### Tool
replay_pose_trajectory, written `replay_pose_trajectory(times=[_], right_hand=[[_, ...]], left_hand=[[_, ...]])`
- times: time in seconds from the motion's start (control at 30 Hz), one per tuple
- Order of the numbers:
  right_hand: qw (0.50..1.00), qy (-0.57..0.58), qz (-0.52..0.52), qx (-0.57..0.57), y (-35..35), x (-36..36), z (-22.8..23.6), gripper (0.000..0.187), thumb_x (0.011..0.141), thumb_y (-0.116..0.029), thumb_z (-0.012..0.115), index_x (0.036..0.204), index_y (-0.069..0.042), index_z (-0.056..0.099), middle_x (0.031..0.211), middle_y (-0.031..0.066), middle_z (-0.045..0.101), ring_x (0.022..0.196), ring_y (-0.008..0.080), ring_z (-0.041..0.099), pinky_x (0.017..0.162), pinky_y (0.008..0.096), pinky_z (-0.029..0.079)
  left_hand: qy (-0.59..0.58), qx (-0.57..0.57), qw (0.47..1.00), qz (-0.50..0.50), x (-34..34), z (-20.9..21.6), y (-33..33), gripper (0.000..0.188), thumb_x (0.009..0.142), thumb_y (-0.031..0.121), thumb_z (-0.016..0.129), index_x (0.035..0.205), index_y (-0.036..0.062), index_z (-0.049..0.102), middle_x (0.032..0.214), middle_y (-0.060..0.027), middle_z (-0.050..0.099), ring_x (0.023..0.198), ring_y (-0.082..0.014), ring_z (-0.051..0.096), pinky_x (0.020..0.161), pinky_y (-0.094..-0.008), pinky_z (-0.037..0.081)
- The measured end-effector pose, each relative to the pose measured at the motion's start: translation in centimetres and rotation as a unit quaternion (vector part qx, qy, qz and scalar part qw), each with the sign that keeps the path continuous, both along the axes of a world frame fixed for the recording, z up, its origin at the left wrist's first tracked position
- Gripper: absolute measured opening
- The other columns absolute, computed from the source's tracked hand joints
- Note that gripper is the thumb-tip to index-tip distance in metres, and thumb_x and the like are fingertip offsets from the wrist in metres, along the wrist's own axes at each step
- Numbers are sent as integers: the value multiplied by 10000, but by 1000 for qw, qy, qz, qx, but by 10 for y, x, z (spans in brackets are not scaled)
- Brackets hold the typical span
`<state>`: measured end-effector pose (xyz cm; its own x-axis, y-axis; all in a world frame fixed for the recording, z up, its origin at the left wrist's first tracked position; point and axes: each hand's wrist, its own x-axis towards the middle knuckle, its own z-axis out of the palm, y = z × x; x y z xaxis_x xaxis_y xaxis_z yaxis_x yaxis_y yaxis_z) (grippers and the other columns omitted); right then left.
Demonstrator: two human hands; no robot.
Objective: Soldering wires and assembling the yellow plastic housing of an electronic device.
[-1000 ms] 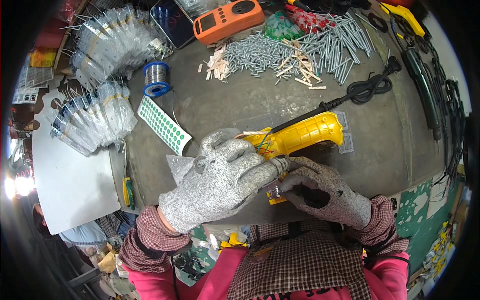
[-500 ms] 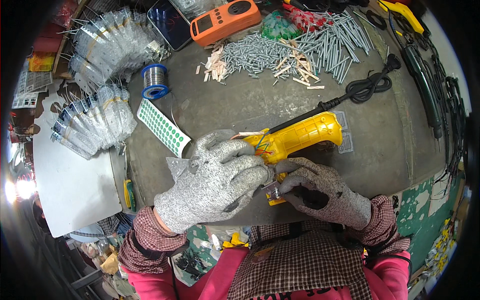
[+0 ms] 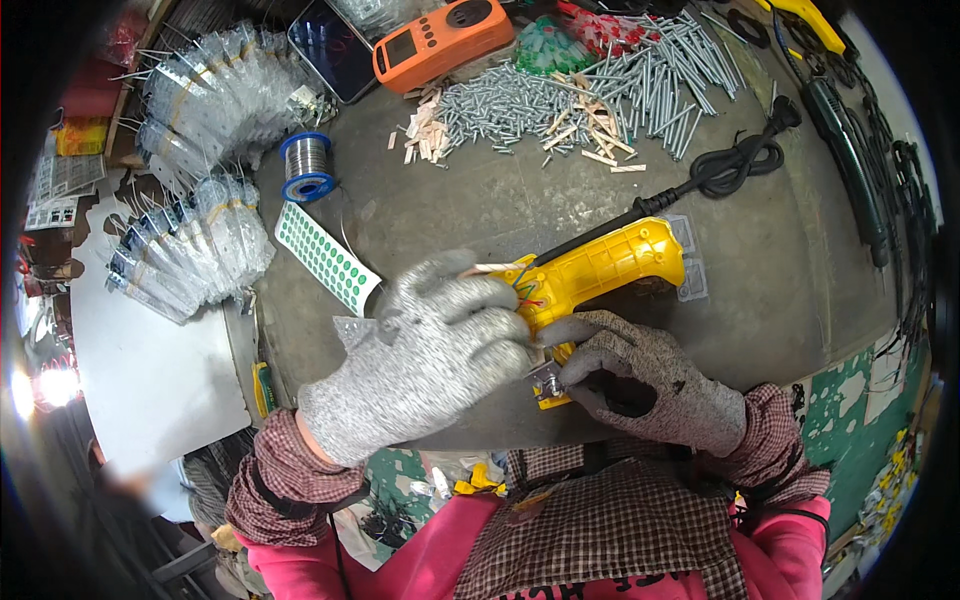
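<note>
Curling over the left part of an open yellow housing on the grey table, the gloved left hand is blurred, and I cannot tell whether it pinches anything; the right hand, fingers bent, sits against a silver metal part at the housing's lower end, its grip unclear; beyond lie a black cord, screws and an orange meter

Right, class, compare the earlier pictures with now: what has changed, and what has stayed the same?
The left hand has drawn back leftward, away from the right hand; whether it released anything is unclear. The right hand stays at the small metal part; the yellow casing and black cord lie as before.
</note>
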<state>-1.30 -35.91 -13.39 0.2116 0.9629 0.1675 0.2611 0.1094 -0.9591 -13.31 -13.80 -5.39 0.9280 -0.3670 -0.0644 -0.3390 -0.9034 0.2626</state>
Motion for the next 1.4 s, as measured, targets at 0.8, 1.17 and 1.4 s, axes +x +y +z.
replay_pose_trajectory(times=[0.8, 1.17, 1.4], right_hand=[[999, -23, 42, -16, -2, 0, -10, 330, 788, -35, 693, 1073, -160, 583, 1371, 100, 494, 1107, 321, 606, 914, 413, 514], [999, -38, 6, 18, 2, -3, -10, 236, 791, -17, 695, 977, -130, 604, 1258, 108, 584, 1067, 332, 629, 869, 401, 525], [997, -69, 25, 4, 2, -2, -8, 246, 785, -32, 708, 982, -131, 600, 1262, 110, 584, 1093, 335, 616, 882, 416, 516]], left_hand=[[-1, 41, 999, -4, 8, 8, -8, 186, 696, 221, 637, 878, 233, 672, 962, 40, 634, 1059, -185, 600, 1084, -504, 381], [46, 44, 998, -31, 3, 9, -9, 280, 692, 188, 755, 961, 223, 688, 991, 44, 648, 1063, -204, 603, 1093, -536, 319], [63, -20, 998, 1, 5, 8, -17, 224, 733, 143, 751, 937, 217, 694, 981, 9, 640, 1057, -249, 580, 1030, -531, 369]])
